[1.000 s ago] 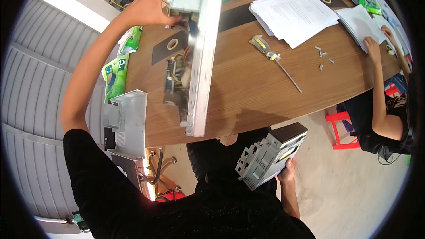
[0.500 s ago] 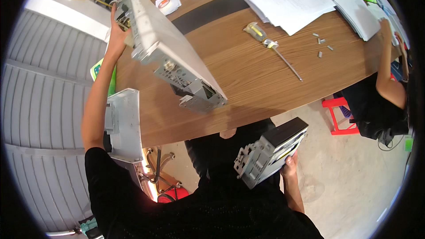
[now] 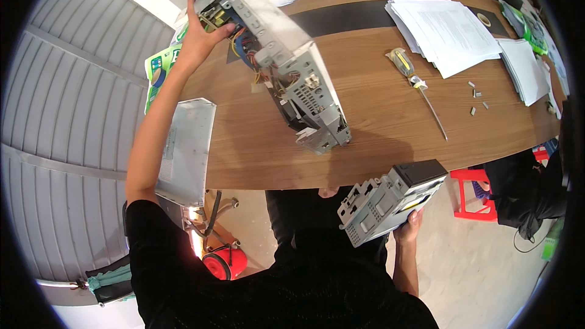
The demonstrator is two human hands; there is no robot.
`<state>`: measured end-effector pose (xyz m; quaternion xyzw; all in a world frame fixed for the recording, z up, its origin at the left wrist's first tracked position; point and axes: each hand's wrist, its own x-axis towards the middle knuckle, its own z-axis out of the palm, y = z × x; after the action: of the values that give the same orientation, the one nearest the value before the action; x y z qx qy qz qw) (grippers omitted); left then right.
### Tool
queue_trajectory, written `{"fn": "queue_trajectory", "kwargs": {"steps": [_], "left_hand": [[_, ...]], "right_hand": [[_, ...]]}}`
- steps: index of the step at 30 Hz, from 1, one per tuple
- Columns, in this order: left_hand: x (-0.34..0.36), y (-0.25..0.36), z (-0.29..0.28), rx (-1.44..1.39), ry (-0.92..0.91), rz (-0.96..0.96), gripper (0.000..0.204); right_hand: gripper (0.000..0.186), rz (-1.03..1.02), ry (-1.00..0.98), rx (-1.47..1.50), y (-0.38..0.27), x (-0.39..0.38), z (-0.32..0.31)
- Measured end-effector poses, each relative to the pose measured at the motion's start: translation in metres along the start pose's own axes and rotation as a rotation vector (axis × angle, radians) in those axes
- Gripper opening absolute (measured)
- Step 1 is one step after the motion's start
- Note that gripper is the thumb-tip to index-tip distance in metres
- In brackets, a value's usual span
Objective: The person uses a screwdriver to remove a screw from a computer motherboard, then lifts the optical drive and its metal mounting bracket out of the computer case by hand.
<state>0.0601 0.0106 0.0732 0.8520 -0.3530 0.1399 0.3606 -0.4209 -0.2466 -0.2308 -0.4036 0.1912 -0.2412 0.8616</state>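
My left hand grips the far upper edge of an opened computer case, thumb on the inner side. The grey metal case stands tilted on the table, with coloured wires and boards showing inside. Low on the right, past the table's front edge, my right hand holds an optical drive with a black front, set in a perforated metal bracket. Its fingers are partly hidden beneath the drive. Left of the case, a detached metal side panel lies at the table's left edge.
A screwdriver with a clear yellow handle lies right of the case, near several small metal pieces. Paper stacks cover the back right. A red stool and a person in black are at the right.
The case has turned in my left hand, so more of its wired inside shows. The drive has tipped slightly in my right hand. My view has shifted left.
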Motion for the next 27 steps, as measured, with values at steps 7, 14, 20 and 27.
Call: {"fn": "queue_trajectory", "kwargs": {"steps": [7, 14, 20, 27], "left_hand": [[-0.012, 0.001, 0.012, -0.173, 0.019, -0.072, 0.119], [-0.099, 0.078, 0.029, -0.437, 0.206, -0.161, 0.092], [-0.228, 0.13, 0.061, -0.507, -0.11, -0.06, 0.083], [-0.285, 0.136, 0.097, -1.064, -0.169, -0.147, 0.093]], "right_hand": [[0.096, 0.07, 0.04, 0.042, 0.006, -0.008, 0.022], [0.092, 0.097, 0.008, 0.032, -0.002, -0.007, 0.026], [0.1, 0.031, -0.07, 0.097, -0.02, 0.011, 0.07], [0.097, -0.249, -0.34, -0.327, -0.034, 0.02, 0.114]]}}
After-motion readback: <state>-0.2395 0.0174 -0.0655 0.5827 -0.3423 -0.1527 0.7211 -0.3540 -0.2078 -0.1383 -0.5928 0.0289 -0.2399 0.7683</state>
